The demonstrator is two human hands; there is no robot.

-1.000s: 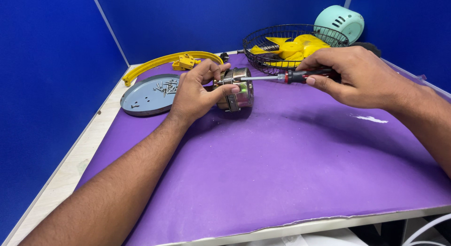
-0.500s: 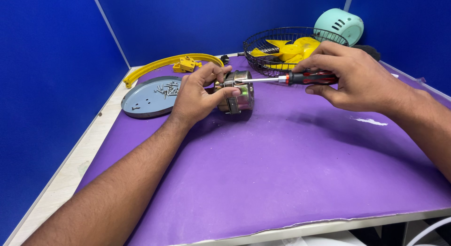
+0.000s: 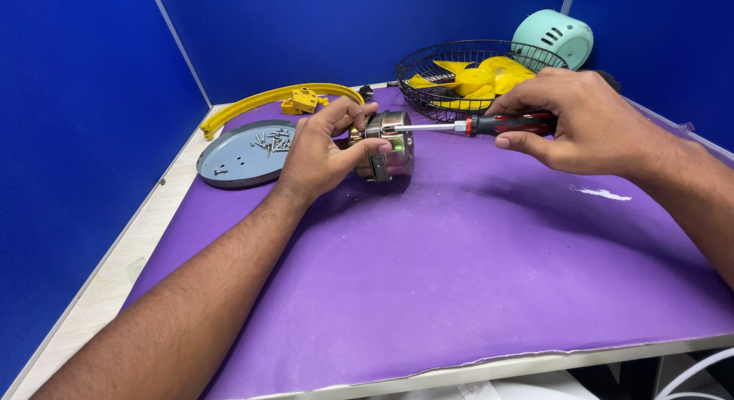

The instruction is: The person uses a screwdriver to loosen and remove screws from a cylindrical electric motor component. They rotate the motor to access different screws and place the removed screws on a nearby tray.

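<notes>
At upper centre, the left hand (image 3: 325, 152) clamps the round, shiny metal motor (image 3: 391, 146), likely heavy, rigid and slippery; gripping its rim suits. The right hand (image 3: 585, 121) pinches the red-and-black-handled screwdriver (image 3: 474, 126).

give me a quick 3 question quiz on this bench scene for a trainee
1. True or false: the left hand steadies the metal motor on the purple mat.
2. Which tool does the right hand hold? A) pliers B) screwdriver C) hammer
3. Where do the loose screws lie?

Key
1. True
2. B, with a red and black handle, its shaft reaching to the motor
3. On the grey round plate, left of the motor
</notes>
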